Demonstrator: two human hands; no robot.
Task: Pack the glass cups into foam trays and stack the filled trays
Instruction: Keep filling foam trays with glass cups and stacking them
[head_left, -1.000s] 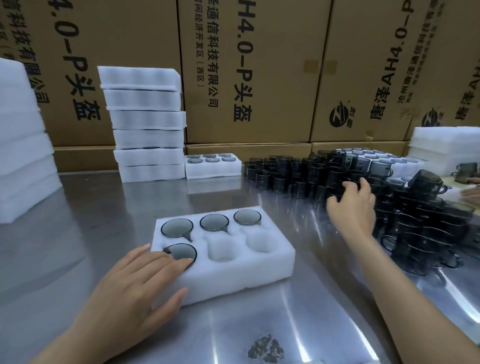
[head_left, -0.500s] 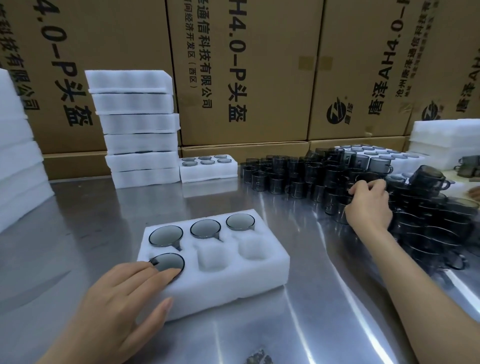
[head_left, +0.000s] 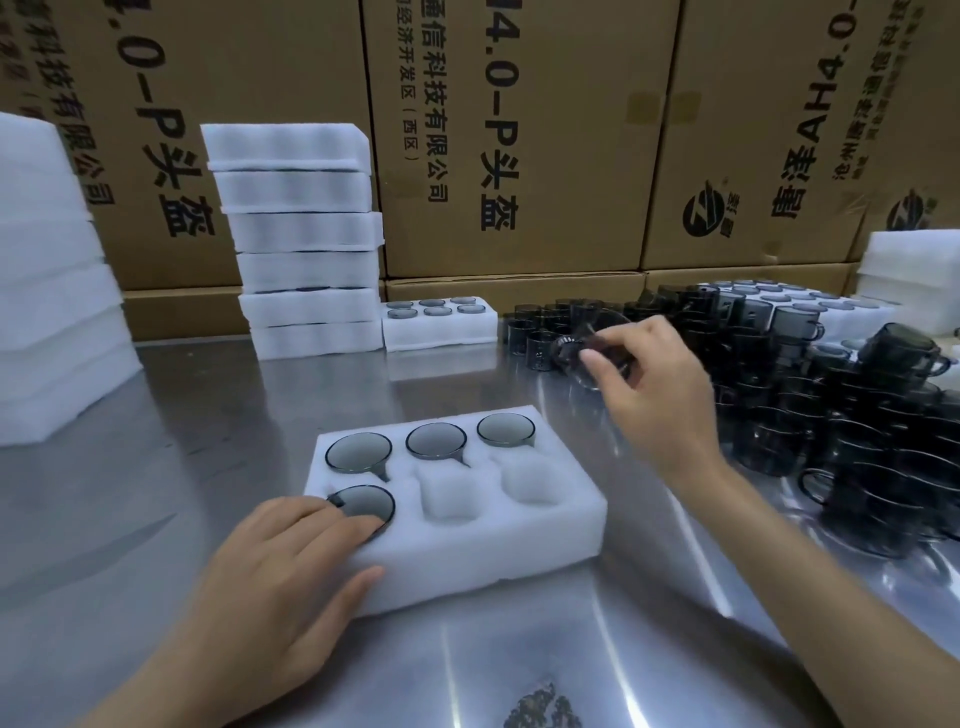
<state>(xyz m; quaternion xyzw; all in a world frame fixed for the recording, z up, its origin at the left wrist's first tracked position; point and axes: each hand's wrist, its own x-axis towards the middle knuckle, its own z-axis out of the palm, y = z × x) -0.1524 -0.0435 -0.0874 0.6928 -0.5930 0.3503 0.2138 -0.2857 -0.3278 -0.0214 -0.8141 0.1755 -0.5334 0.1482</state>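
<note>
A white foam tray (head_left: 519, 551) lies on the steel table in front of me. Dark glass cups fill its back row and its front left pocket (head_left: 366, 504); the other two front pockets hold nothing. My left hand (head_left: 280, 577) rests flat on the tray's front left corner, fingertips touching that cup's rim. My right hand (head_left: 654, 384) is lifted above the table beyond the tray and grips a smoky glass cup (head_left: 587, 345), tilted and blurred. A big pile of loose cups (head_left: 810, 405) covers the table at right.
A stack of filled foam trays (head_left: 306, 239) stands at the back left, with one filled tray (head_left: 439, 325) beside it. More foam (head_left: 47, 291) is piled at far left and more trays (head_left: 914, 270) at far right. Cardboard boxes (head_left: 519, 135) wall off the back.
My right hand reached into the cup pile, closed on a cup, and has lifted it left toward the tray. My left hand has stayed on the tray's corner.
</note>
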